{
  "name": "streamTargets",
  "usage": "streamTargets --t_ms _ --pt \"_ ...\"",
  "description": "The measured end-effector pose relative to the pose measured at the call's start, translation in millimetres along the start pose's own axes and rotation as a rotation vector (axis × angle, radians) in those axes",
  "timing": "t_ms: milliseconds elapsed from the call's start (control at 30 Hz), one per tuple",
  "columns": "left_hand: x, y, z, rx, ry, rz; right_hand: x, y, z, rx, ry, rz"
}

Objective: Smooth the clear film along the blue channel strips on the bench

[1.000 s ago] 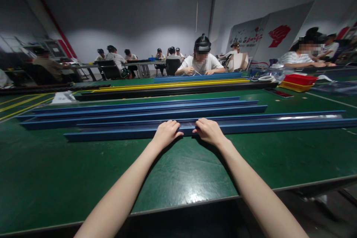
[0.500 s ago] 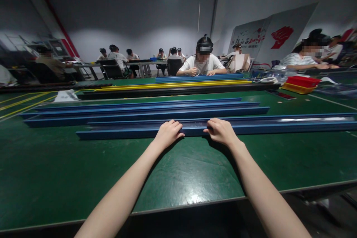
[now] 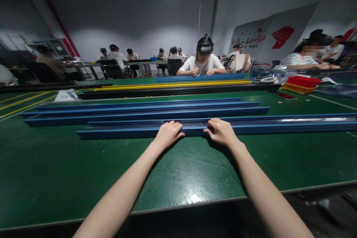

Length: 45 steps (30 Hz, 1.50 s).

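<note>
A long blue channel profile (image 3: 267,129) lies across the green table in front of me, its trough facing up. My left hand (image 3: 169,134) grips its near wall left of centre, fingers curled over into the trough and thumb on the front. A short way to the right, my right hand (image 3: 221,131) grips the same wall in the same manner. Between the two hands, a stretch of the trough shows a few small pale marks. Just behind lie more blue channel profiles (image 3: 145,113), parallel and apart from my hands.
Farther back, a yellow strip (image 3: 173,84) lies along a black profile (image 3: 195,89). At the right are a red tray (image 3: 304,81) and a dark phone-like slab (image 3: 281,95). Across the table a co-worker (image 3: 205,61) handles a thin white loop. The table's near edge (image 3: 189,210) runs below my forearms.
My hands keep their hold on the blue channel in the same place. The co-worker's hand with the white loop has shifted slightly.
</note>
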<state>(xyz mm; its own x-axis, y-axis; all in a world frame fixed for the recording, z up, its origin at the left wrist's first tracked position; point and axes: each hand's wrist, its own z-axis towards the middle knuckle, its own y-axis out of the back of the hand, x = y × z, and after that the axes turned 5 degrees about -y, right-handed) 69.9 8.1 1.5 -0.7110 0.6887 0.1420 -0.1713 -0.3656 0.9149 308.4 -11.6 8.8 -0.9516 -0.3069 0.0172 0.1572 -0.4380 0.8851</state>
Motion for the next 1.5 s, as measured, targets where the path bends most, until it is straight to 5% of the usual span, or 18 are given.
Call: streamTargets --t_ms 1500 --pt "-3.1 7.1 3.0 0.146 0.092 -0.013 -0.6 -1.1 0.7 0.026 -0.029 0.038"
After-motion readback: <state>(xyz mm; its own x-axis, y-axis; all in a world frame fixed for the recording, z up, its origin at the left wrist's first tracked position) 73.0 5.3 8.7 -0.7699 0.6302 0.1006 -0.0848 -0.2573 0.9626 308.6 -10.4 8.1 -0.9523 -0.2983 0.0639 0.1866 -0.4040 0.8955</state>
